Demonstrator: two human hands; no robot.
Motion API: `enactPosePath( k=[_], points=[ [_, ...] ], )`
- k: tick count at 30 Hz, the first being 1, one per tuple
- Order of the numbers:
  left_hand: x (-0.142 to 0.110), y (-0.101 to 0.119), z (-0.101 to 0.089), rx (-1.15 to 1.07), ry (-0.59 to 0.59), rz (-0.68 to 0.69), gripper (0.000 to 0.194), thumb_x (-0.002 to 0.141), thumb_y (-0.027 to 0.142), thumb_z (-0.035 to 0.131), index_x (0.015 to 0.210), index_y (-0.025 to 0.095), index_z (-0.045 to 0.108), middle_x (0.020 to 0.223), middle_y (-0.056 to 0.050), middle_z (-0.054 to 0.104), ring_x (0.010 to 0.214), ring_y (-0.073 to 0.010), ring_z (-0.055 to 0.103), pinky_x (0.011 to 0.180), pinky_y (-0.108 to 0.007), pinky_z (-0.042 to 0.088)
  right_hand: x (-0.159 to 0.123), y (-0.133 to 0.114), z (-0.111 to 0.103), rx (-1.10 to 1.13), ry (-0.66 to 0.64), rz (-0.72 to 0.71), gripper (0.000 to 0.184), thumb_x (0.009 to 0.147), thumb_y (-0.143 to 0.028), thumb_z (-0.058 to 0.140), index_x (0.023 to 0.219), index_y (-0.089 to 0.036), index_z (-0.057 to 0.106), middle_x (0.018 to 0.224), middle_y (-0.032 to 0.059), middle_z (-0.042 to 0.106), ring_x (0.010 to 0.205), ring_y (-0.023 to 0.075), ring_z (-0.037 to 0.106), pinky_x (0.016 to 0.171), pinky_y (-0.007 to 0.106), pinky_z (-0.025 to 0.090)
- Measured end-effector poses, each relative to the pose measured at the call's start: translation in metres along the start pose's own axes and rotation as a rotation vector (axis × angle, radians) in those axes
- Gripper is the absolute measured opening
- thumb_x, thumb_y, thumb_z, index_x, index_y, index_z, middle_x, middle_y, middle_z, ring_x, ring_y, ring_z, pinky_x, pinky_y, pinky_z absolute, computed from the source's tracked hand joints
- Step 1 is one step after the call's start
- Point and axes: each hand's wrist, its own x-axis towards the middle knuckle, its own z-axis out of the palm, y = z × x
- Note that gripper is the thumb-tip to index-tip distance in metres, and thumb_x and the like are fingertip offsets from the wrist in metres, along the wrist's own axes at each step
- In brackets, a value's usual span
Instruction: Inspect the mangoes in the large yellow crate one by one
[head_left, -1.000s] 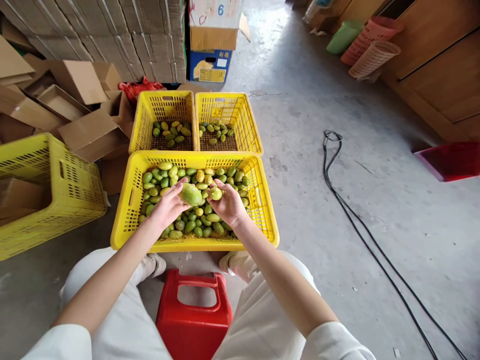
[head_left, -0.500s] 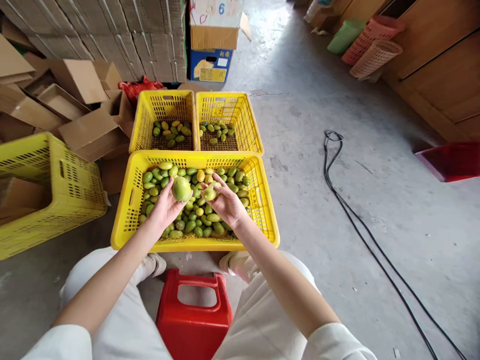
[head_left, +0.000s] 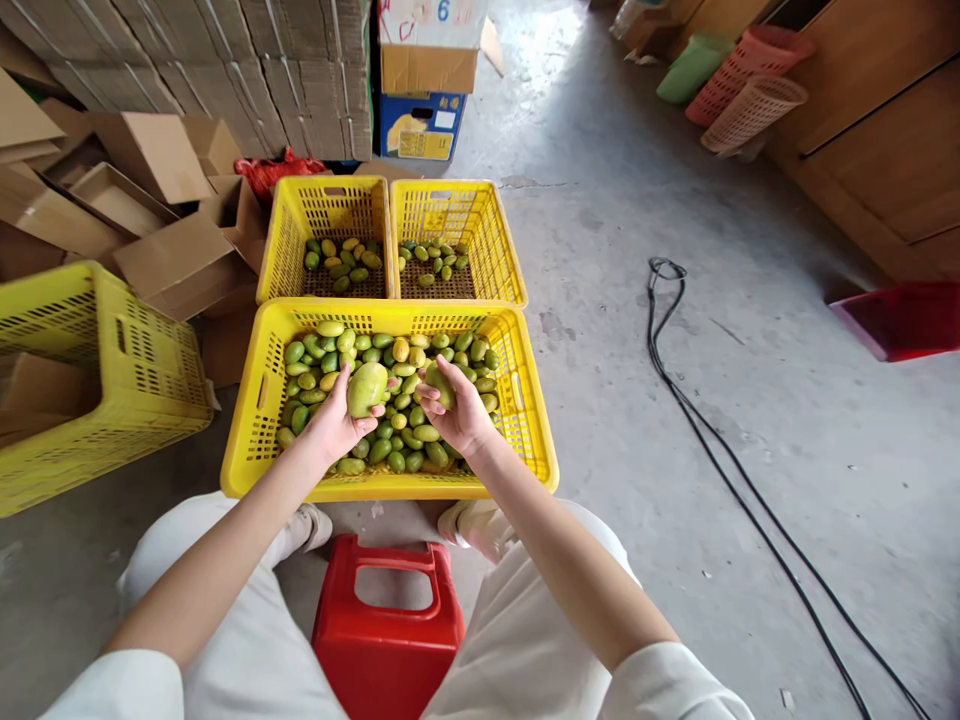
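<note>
My left hand [head_left: 335, 425] grips a yellowish-green mango [head_left: 367, 390], its long side turned toward me. In my right hand [head_left: 459, 408] is a second, darker green mango [head_left: 440, 386], partly covered by the fingers and thumb. Both hands hover side by side above a wide yellow crate [head_left: 390, 488]. Many loose green and yellowish mangoes [head_left: 414, 463] lie in it beneath them.
Behind stand two yellow crates, the left one [head_left: 277, 240] and the right one [head_left: 511, 245], each with several mangoes. Left are another yellow crate [head_left: 154, 360] and cardboard boxes [head_left: 176, 265]. A red stool [head_left: 386, 640] sits between my legs; a black cable [head_left: 675, 390] lies right.
Both mangoes have been turned within my hands: the left one shows its long side instead of a round end. My right fingers have closed further around theirs.
</note>
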Motion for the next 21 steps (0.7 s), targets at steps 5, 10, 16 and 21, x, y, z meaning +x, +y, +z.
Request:
enactPosePath(
  k=[5, 10, 16, 21],
  points=[
    [-0.001, 0.000, 0.004, 0.055, -0.008, 0.065, 0.040, 0.120, 0.043, 0.044, 0.106, 0.015, 0.070, 0.086, -0.010, 0.077, 0.051, -0.0099, 0.059, 0.036, -0.015, 0.037, 0.001, -0.003, 0.000, -0.064, -0.027, 0.141, 0.041, 0.116, -0.041, 0.046, 0.084, -0.021, 0.060, 0.062, -0.0019, 0.057, 0.044, 0.0082, 0.034, 0.032, 0.014, 0.031],
    [-0.003, 0.001, 0.005, 0.082, 0.022, 0.098, 0.024, 0.115, 0.026, 0.050, 0.107, 0.014, 0.069, 0.082, -0.007, 0.074, 0.058, -0.0117, 0.066, 0.041, -0.015, 0.043, 0.002, -0.002, -0.002, -0.037, 0.037, 0.104, 0.046, 0.119, -0.037, 0.030, 0.086, -0.023, 0.057, 0.068, 0.0028, 0.067, 0.043, 0.0106, 0.044, 0.035, 0.017, 0.038],
    [-0.004, 0.001, 0.004, 0.080, -0.007, 0.082, 0.014, 0.106, 0.016, 0.054, 0.107, 0.014, 0.068, 0.082, -0.007, 0.073, 0.061, -0.0146, 0.069, 0.043, -0.017, 0.044, 0.006, -0.004, -0.010, -0.055, 0.046, 0.134, 0.049, 0.118, -0.055, 0.035, 0.092, -0.022, 0.062, 0.072, 0.0047, 0.072, 0.049, 0.0132, 0.057, 0.035, 0.017, 0.038],
    [-0.003, 0.002, 0.005, 0.061, 0.021, 0.124, 0.026, 0.108, 0.018, 0.053, 0.127, 0.013, 0.070, 0.086, -0.007, 0.076, 0.063, -0.0175, 0.072, 0.049, -0.021, 0.051, 0.006, -0.001, -0.008, -0.052, 0.036, 0.091, 0.029, 0.112, -0.046, 0.059, 0.103, -0.021, 0.071, 0.090, 0.0076, 0.081, 0.064, 0.0147, 0.070, 0.042, 0.017, 0.049]
  ],
)
